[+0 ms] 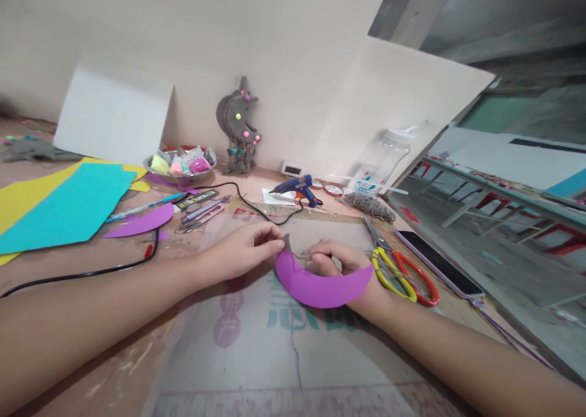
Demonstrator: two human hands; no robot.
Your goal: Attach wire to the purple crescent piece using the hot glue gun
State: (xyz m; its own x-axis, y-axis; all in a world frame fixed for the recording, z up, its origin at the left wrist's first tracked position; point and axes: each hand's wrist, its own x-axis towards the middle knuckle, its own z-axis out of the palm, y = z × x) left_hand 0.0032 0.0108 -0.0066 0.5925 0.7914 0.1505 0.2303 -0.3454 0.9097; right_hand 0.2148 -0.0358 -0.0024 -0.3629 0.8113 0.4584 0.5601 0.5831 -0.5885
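Observation:
My left hand pinches the upper left tip of a purple paper crescent, where grey yarn is wound round the end. A strand runs from that tip to my right hand, whose closed fingers grip it behind the crescent. The crescent's other tip lies across my right wrist. Beneath both hands is a translucent printed plastic sheet, with a loose thread trailing on it. Scissors with yellow and orange handles lie just right of my right hand.
Behind my hands are a blue glue gun with its cord, a grey yarn bundle and a clear bottle. A phone edges the table at right. Turquoise card, a clay bowl and cutters occupy the left. A yarn-covered moon leans on the wall.

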